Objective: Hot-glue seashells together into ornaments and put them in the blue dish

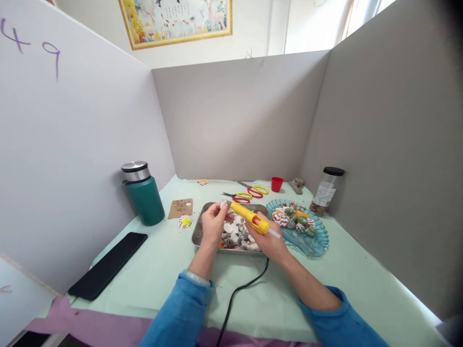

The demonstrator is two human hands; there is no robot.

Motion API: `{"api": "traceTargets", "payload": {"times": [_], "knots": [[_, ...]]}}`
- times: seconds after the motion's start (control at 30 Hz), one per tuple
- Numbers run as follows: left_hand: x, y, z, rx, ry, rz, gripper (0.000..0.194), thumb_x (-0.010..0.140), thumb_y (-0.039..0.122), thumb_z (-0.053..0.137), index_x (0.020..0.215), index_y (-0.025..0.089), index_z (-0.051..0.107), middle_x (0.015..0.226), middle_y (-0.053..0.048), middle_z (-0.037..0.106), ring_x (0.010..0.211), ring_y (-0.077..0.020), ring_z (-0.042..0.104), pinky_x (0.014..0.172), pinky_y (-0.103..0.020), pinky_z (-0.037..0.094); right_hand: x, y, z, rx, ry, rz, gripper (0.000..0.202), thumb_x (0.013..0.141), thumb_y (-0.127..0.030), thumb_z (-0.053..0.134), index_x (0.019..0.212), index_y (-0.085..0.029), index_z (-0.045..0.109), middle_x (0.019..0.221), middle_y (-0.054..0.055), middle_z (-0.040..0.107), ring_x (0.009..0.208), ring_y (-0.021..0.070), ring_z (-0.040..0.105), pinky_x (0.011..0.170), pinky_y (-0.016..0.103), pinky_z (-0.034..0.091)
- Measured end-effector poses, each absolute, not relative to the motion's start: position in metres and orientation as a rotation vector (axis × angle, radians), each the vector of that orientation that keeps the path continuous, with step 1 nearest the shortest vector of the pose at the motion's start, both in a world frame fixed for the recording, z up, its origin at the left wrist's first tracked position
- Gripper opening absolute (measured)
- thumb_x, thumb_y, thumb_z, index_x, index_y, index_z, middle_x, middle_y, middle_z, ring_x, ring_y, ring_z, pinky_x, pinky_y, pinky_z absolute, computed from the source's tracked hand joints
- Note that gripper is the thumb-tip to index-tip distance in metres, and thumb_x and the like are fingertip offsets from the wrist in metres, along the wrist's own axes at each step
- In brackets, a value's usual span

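My right hand (269, 241) grips a yellow hot glue gun (249, 215), a clear glue stick (274, 233) poking out of its rear end. The gun's nozzle points left, close to a small whitish shell (224, 204) that my left hand (212, 222) pinches between thumb and fingers. Whether nozzle and shell touch, I cannot tell. Both hands are above a metal tray (197, 236) filled with shells (235, 236). A black cord (241, 288) runs from below the gun toward the front edge of the table.
Right of the tray, a blue glass dish (318, 246) holds larger shells. Behind lie two pairs of scissors (249, 192) and a red cup (277, 184). A clear jar (327, 190), a green bottle (144, 195), a black phone-like slab (108, 265) and a brown card (181, 208) stand or lie around.
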State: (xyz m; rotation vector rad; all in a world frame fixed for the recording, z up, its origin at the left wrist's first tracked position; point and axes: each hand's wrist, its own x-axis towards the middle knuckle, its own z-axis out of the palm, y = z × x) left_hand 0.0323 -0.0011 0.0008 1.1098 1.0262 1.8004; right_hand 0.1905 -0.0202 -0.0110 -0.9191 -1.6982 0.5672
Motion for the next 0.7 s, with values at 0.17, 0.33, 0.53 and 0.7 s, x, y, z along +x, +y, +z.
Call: {"api": "traceTargets", "payload": {"times": [0.17, 0.33, 0.53, 0.7], "knots": [[0.0308, 0.0, 0.0002, 1.097, 1.032, 1.811, 0.037, 0.067, 0.046, 0.073, 0.081, 0.012, 0.066, 0.056, 0.001, 0.062, 0.047, -0.0098, 0.056, 0.051, -0.021, 0.046, 0.1915, -0.0193, -0.0123, -0.941, -1.693, 0.567, 0.021, 0.082, -0.035, 0.056, 0.071, -0.021, 0.044, 0.056, -0.007, 0.041, 0.051, 0.0102, 0.039, 0.05, 0.023, 0.032], [0.031, -0.0001, 0.0005, 1.104, 1.023, 1.812, 0.037, 0.067, 0.046, 0.073, 0.079, 0.012, 0.066, 0.056, 0.001, 0.062, 0.047, -0.0101, 0.055, 0.051, -0.022, 0.047, 0.1906, -0.0181, -0.0133, -0.932, -1.686, 0.57, 0.022, 0.082, -0.035, 0.057, 0.07, -0.021, 0.044, 0.055, -0.007, 0.042, 0.05, 0.0101, 0.038, 0.049, 0.022, 0.033], [0.031, -0.0007, 0.001, 1.102, 1.025, 1.803, 0.037, 0.067, 0.046, 0.073, 0.08, 0.012, 0.066, 0.055, 0.001, 0.062, 0.047, -0.0103, 0.055, 0.051, -0.022, 0.047, 0.1901, -0.0192, -0.0122, -0.945, -1.682, 0.563, 0.02, 0.081, -0.036, 0.057, 0.072, -0.021, 0.047, 0.055, -0.006, 0.044, 0.049, 0.0102, 0.04, 0.049, 0.023, 0.034], [0.0329, -0.0035, 0.0045, 1.094, 1.026, 1.808, 0.035, 0.065, 0.044, 0.074, 0.078, 0.012, 0.066, 0.055, 0.001, 0.061, 0.047, -0.0102, 0.055, 0.049, -0.021, 0.046, 0.1906, -0.0184, -0.0131, -0.965, -1.663, 0.593, 0.02, 0.081, -0.037, 0.058, 0.074, -0.021, 0.049, 0.055, -0.006, 0.046, 0.049, 0.0107, 0.042, 0.048, 0.023, 0.035]]}}
